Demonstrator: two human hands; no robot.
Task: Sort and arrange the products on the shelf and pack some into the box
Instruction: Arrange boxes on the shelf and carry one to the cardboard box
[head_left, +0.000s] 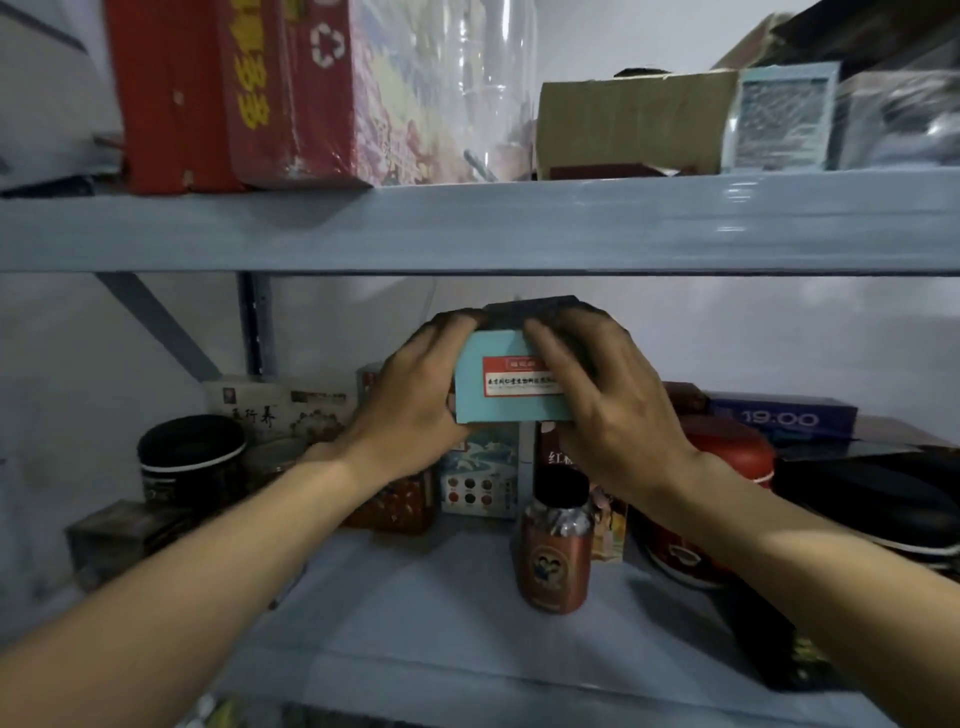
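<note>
A small teal box (480, 402) with a red-and-white label and a dark top hangs above the lower shelf (415, 597), held between both hands. My left hand (410, 400) grips its left side, fingers curled over the top edge. My right hand (597, 395) grips its right side, fingers over the label and top. Under the box stand a patterned white-and-blue carton (480, 483) and a red tin (400, 504). In front stands a brown jar with a black lid (558, 545).
A black round tin (189, 462), a white flat box (275, 410), a red round case (727, 457) and a purple box marked 19:00 (779, 418) crowd the lower shelf. The upper shelf beam (467, 228) carries red boxes (234, 93), a clear jar (467, 88) and a cardboard box (634, 119).
</note>
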